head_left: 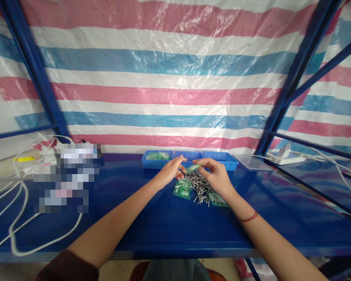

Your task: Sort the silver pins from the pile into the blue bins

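Note:
My right hand point(218, 176) pinches a small green plastic bag point(192, 168) between thumb and fingers, just above a loose pile of metal screws point(200, 189). On the other side of that bag, my left hand point(170, 172) has its fingers apart and loosely bent, with the tips close to the bag's left end. Whether they touch the bag is unclear. A green bag point(182, 189) lies flat at the pile's left edge. Another green bag point(219, 199) rests at its right, partly covered by my right hand and wrist.
Behind the hands stand three blue bins; the left bin point(144, 163) holds green bags. A clear flat lid point(253, 163) lies right of them. White cables point(25, 199) and a blurred-out patch point(67, 179) are at left. A power strip point(285, 156) sits far right. Blue posts flank the table.

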Action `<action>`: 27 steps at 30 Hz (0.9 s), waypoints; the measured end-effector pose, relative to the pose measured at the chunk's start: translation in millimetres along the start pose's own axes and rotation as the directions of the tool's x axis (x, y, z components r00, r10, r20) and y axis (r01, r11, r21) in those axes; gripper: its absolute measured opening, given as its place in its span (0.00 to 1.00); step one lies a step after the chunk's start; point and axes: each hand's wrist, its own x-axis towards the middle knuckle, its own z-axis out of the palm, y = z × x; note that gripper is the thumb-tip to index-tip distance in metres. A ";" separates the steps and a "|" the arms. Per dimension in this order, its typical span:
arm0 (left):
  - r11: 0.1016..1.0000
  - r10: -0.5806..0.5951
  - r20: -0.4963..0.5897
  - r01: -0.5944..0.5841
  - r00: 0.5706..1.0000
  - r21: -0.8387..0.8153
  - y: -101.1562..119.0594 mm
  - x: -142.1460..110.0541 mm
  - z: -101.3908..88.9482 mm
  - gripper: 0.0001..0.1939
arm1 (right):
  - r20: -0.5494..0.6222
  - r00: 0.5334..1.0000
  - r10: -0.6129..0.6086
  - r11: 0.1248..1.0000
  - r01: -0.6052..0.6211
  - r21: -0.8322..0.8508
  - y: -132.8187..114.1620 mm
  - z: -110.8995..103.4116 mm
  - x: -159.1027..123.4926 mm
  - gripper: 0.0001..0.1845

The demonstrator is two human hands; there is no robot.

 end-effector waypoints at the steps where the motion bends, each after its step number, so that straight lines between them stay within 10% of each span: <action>1: 0.999 -0.045 0.061 0.046 0.997 -0.023 1.1 -1.2 2.0 0.25 | 0.024 0.997 -0.074 0.995 0.075 -0.059 -0.9 1.4 -1.5 0.03; 5: 0.996 0.012 0.120 -0.002 0.993 -0.088 3.7 -1.2 0.9 0.23 | 0.128 0.962 -0.242 0.916 0.270 -0.298 -9.0 5.4 -6.5 0.07; 8: 0.988 0.151 -0.133 -0.153 0.979 -0.003 2.7 8.2 -19.3 0.22 | 0.140 0.954 -0.264 0.842 0.299 -0.449 -15.4 4.5 -8.4 0.11; 15: 0.840 0.416 -0.558 -0.069 0.718 0.538 -17.3 34.3 -93.4 0.14 | 0.630 0.772 -0.083 0.650 0.521 -0.553 -18.9 8.9 -16.4 0.13; 22: 0.613 0.327 -0.456 0.182 0.828 0.769 -28.5 32.9 -107.0 0.14 | 0.699 0.714 -0.045 0.538 0.607 -0.585 -23.0 17.8 -21.2 0.06; 27: 0.467 0.379 -0.474 0.277 0.795 0.839 -24.6 26.1 -98.9 0.14 | 0.531 0.841 -0.101 0.721 0.430 -0.544 -24.8 12.8 -17.0 0.05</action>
